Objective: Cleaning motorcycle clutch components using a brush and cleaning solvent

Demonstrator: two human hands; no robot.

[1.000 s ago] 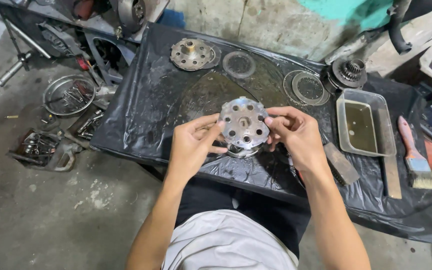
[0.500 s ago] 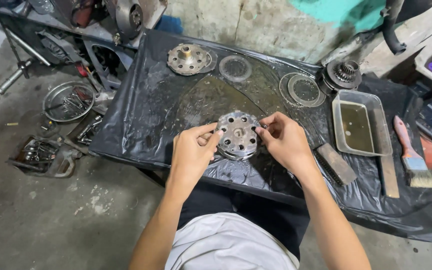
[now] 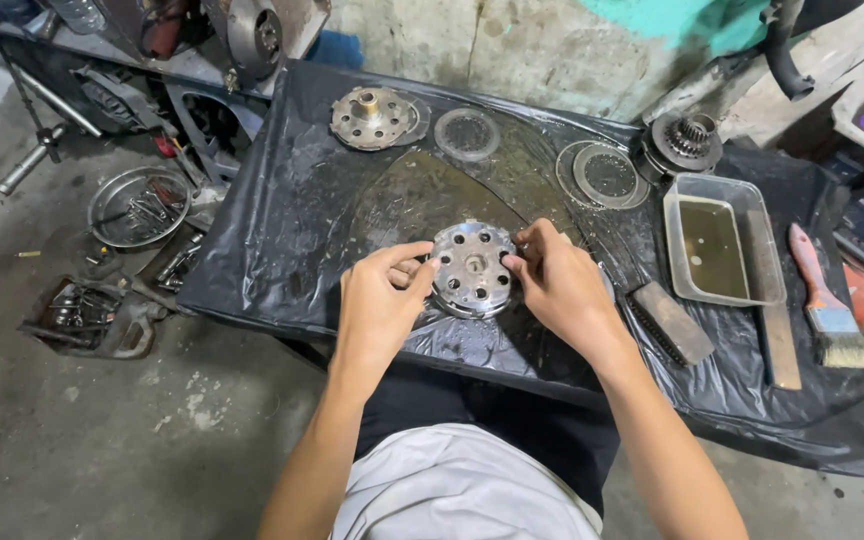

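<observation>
A round metal clutch hub with several holes (image 3: pixel 473 268) rests low over the black plastic sheet (image 3: pixel 282 230) that covers the table. My left hand (image 3: pixel 382 300) grips its left edge with thumb and fingers. My right hand (image 3: pixel 557 280) pinches its right edge. Both hands hold the part flat, its holed face turned up.
On the sheet lie a second holed disc with a hub (image 3: pixel 372 116), thin ring plates (image 3: pixel 466 133) (image 3: pixel 607 174), a gear part (image 3: pixel 684 142), a tray of dark oil (image 3: pixel 720 238), a wire brush (image 3: pixel 672 322), a flat wooden strip (image 3: pixel 780 345) and a paintbrush (image 3: pixel 830 312). A pan of parts (image 3: pixel 138 206) sits on the floor at left.
Both hands have lowered the holed metal part from chest height down toward the black sheet, and its face has tilted flatter.
</observation>
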